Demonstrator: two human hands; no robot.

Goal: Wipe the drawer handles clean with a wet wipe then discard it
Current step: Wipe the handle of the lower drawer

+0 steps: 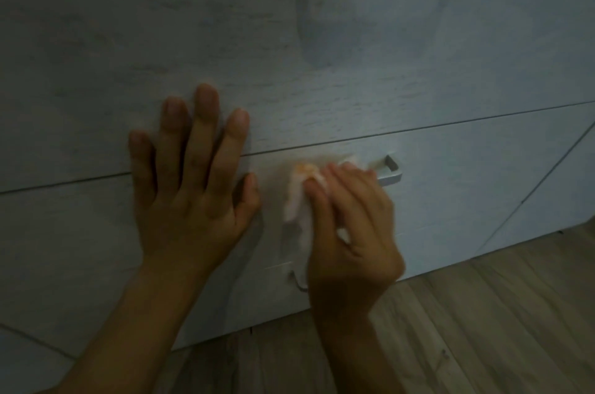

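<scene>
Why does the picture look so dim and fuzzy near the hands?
Head view: dim, bluish light throughout; the right hand and wet wipe are motion-blurred at the drawer handle; the flat left hand looks sharper.

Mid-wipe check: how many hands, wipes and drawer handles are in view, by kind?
Wet wipe: 1
Hands: 2, left hand flat on the drawer front, right hand gripping the wet wipe
Drawer handles: 2, upper handle beside the right hand, lower handle mostly hidden behind it
Total: 5
</scene>
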